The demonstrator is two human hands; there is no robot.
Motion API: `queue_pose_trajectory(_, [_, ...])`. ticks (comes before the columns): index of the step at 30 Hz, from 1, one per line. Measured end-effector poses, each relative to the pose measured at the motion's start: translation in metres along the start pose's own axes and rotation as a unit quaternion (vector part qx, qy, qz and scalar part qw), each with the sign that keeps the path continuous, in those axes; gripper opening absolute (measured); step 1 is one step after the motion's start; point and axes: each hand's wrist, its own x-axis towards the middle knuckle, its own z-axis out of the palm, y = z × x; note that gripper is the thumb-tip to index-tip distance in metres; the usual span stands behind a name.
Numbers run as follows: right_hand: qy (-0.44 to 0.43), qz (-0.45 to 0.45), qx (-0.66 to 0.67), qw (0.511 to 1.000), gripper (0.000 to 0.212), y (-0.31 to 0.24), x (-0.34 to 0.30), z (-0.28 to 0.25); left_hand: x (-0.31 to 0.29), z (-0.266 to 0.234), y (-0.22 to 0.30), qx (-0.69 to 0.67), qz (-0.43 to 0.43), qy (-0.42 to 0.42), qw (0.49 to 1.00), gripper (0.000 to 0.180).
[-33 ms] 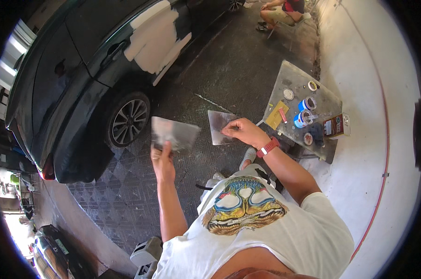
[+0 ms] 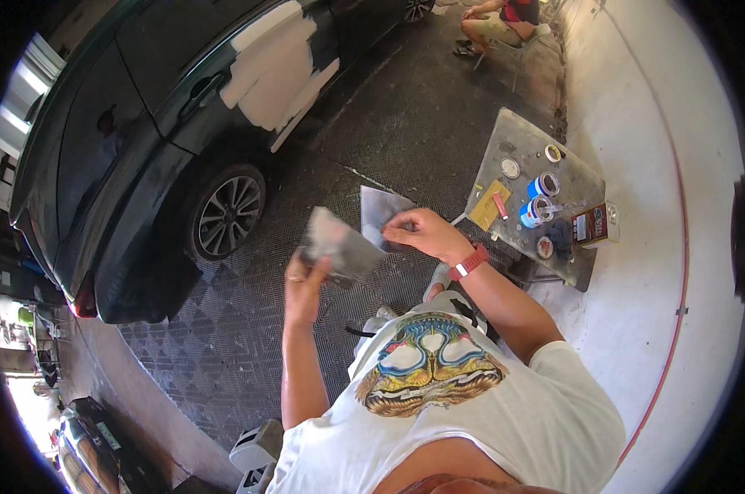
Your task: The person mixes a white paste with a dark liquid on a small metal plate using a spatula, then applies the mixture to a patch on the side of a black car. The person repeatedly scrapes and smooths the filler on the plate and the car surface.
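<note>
My left hand [image 2: 302,288] is closed on the lower edge of a flat grey filler spreader [image 2: 352,255], with a pale smear near its upper left corner. Motion blurs that plate a little. In my right hand [image 2: 430,235], pinched between thumb and fingers, is a thin shiny metal spreader sheet [image 2: 379,206]. The two plates are side by side in front of me, their edges close together; whether they touch I cannot tell. Ahead and to the left, a dark car [image 2: 166,107] carries a broad patch of pale filler [image 2: 273,74] on its door.
At right stands a grey table [image 2: 512,136] with two blue-and-white tins [image 2: 537,210], a pink tube [image 2: 500,204] on a yellow sheet, a tape roll [image 2: 553,153] and a rectangular can [image 2: 596,224]. A person [image 2: 500,29] sits farther back. The car's wheel [image 2: 228,210] is at left.
My left hand has moved right with its spreader, which is now tilted and closer to the other one. My right hand has shifted slightly left and up with the metal sheet.
</note>
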Motion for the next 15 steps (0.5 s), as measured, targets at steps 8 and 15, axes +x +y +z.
queue_pose_trajectory(8, [0.005, 0.013, -0.164, 0.986, 0.036, -0.015, -0.017, -0.003, 0.005, -0.004, -0.003, -0.136, 0.056, 0.213, 0.966, 0.06])
queue_pose_trajectory(15, [0.202, -0.01, 0.053, 0.978, 0.041, -0.015, -0.032, 0.011, -0.018, 0.052, -0.023, -0.012, -0.07, -0.001, 0.997, 0.082])
